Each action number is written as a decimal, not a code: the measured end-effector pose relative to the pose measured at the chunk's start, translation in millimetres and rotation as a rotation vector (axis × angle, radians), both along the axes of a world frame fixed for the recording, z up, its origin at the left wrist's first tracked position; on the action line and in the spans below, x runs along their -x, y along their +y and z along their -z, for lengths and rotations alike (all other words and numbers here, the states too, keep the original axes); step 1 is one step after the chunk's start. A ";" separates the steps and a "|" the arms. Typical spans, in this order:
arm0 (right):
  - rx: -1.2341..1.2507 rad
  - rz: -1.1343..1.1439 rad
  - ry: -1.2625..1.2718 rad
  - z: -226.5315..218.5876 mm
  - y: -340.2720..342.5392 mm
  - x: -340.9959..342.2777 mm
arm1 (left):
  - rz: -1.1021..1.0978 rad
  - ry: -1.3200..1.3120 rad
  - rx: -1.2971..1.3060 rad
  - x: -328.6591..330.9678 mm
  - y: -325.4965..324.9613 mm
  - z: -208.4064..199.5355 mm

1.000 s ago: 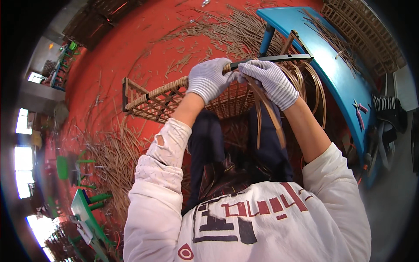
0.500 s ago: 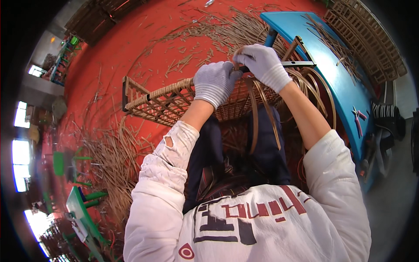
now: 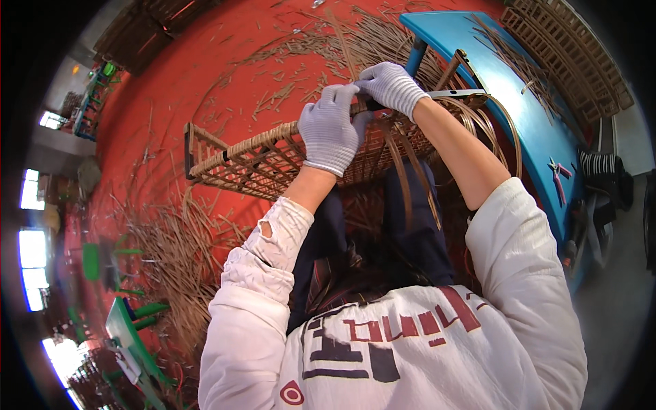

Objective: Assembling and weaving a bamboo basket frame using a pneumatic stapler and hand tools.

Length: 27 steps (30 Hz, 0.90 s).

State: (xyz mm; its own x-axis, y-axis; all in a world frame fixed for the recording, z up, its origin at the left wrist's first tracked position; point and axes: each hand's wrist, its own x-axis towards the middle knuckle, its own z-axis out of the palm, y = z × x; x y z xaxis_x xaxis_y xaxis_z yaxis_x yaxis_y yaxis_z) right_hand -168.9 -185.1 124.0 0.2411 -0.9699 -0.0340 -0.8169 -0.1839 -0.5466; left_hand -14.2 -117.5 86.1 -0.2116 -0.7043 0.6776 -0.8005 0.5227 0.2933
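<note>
A brown woven rattan frame (image 3: 263,164) with an open lattice lies across in front of my knees. Its near-left rim is wrapped tightly in strip; further right the rim shows dark. My left hand (image 3: 331,130), in a pale striped knit glove, is closed round this rim, thumb on its right side. My right hand (image 3: 393,87), gloved alike, meets it at the fingertips, pinching a thin rattan strip (image 3: 345,51) that sticks up and away from the rim. Loose strip ends (image 3: 403,171) hang down below my right wrist. The fingertips partly hide the wrapping spot.
A blue table (image 3: 506,75) at right bears loose strips and pink-handled pliers (image 3: 559,179). Coiled strips (image 3: 482,126) hang beside it. Woven racks (image 3: 574,55) stand at far right. Cut strips (image 3: 178,260) litter the red floor, near a green stool (image 3: 130,335).
My right hand has moved slightly left and down, its fingers now against the left hand's. A strip now stands up beyond the fingertips. The left hand has shifted a little left.
</note>
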 end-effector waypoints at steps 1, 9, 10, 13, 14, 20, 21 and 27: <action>0.012 -0.007 -0.021 -1.4 -0.5 -2.4 | 0.047 0.011 0.063 -1.5 -2.0 1.2; 0.377 0.183 -0.787 11.9 27.2 5.4 | 0.016 -0.147 -0.339 2.4 -4.2 -17.8; 0.383 0.189 -0.787 14.2 42.7 10.5 | 0.008 -0.147 -0.536 4.1 -4.2 -24.3; 0.700 0.031 -0.390 23.1 78.6 16.8 | 0.039 -0.237 -0.627 -0.9 -12.1 -30.9; 0.662 0.029 -0.268 25.1 87.3 16.4 | 0.040 -0.242 -0.627 -2.5 -13.9 -32.6; 0.118 0.210 -0.204 43.8 90.7 7.3 | 0.131 -0.296 -0.740 -7.5 -26.1 -35.4; 0.053 0.193 -0.385 45.8 86.1 8.0 | 0.098 -0.297 -0.737 -3.7 -21.1 -41.3; -0.262 0.215 -0.930 33.1 98.8 6.4 | 0.225 -0.175 -0.605 -14.6 -22.6 -30.0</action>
State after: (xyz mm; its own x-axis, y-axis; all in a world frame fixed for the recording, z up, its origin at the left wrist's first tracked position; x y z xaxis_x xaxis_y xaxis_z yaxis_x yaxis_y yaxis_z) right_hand -175.3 -86.3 90.9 0.1003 -0.9851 -0.1400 -0.0436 0.1362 -0.9897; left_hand 0.3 -140.1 116.1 -0.4688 -0.8753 0.1189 -0.7536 0.4665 0.4631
